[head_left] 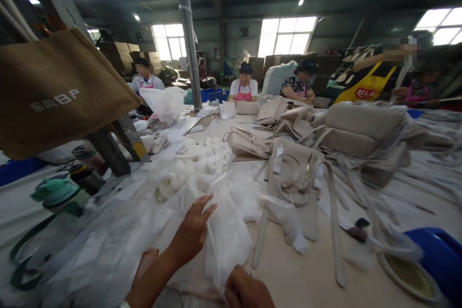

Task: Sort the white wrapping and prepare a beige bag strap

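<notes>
A translucent white plastic bag [228, 236] lies crumpled on the table in front of me. My left hand [192, 225] reaches over its left side, fingers stretched out and the thumb beside the plastic. Near the bottom edge, my right hand [248, 288] has its fingers curled in at the bag's lower end; the fingertips are partly hidden. Beyond my hands is a heap of white wrapping strips [204, 156]. A beige handbag [294, 173] with loose straps lies flat to the right of the bag.
More beige bags [361, 130] pile up at the right. A blue container [438, 260] and a round tape roll [409, 274] sit at lower right. Left are a green-lidded bottle [57, 195], a metal post [110, 151] and a hanging brown tote [61, 91]. Several people work across the table.
</notes>
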A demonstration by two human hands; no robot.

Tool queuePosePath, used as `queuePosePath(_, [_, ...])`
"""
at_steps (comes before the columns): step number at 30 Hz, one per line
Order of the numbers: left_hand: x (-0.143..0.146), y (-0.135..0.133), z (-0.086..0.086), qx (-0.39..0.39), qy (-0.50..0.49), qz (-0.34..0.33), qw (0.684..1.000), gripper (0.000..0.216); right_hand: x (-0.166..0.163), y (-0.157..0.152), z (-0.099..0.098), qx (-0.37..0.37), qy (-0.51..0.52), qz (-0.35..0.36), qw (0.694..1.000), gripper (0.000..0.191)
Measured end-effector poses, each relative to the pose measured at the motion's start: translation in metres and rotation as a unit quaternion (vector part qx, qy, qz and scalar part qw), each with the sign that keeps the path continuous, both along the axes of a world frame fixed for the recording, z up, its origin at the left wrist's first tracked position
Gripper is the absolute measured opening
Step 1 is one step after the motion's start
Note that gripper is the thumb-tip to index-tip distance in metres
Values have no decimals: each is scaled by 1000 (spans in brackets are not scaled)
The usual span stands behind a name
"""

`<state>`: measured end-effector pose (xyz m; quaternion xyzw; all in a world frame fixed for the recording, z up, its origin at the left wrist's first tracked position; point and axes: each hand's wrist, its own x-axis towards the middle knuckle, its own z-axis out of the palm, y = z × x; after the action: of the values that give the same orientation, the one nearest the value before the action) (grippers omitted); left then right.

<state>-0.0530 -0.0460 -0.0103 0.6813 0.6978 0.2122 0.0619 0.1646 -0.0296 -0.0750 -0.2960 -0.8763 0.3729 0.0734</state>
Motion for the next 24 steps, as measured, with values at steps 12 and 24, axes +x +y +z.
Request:
queuePosePath(12, [35,-32,27,-136,-330,-35,933,7,-3,17,45,-61,155,-86,982,32])
queuePosePath(24, [21,-36,8,-109,-433,13,895,14,-15,21,34,-361,228,-90,900,24])
